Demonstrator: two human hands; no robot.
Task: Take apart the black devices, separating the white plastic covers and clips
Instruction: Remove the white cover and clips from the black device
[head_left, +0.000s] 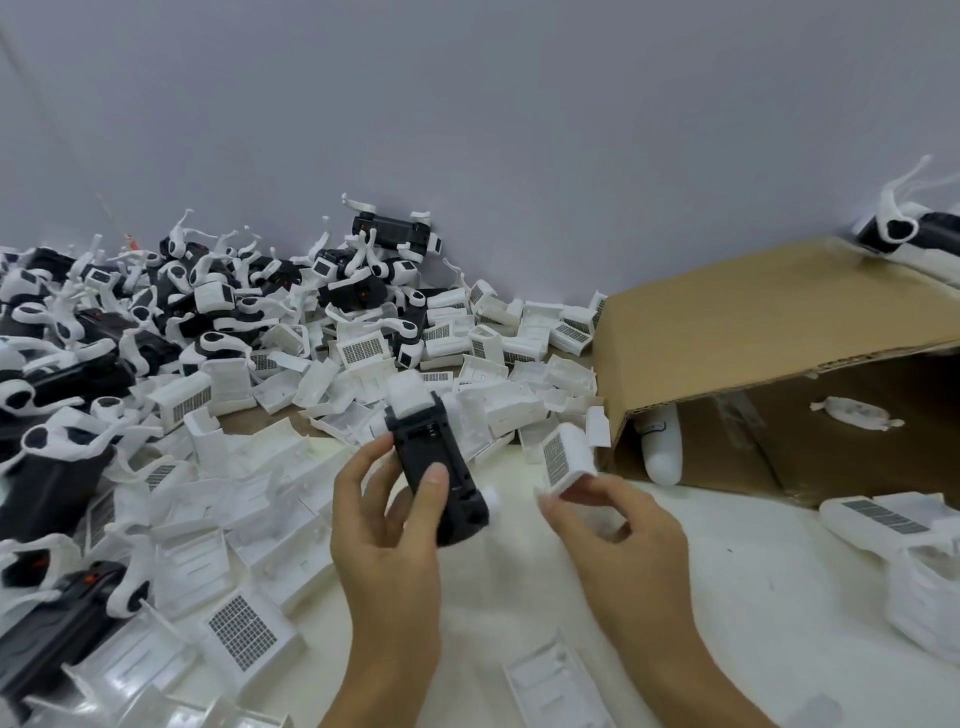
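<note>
While the left hand (384, 525) grips one black device (441, 467), right-hand fingers (576, 496) pinch one white cover (566, 457).

Matt black plastic device (439, 470), white plastic cover (566, 460) with a grid-printed label, brown corrugated cardboard box (753, 338).

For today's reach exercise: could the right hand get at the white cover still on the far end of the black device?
Probably not yet: the right hand already pinches a loose white cover. The fitted cover on the black device itself stands unobstructed.
</note>
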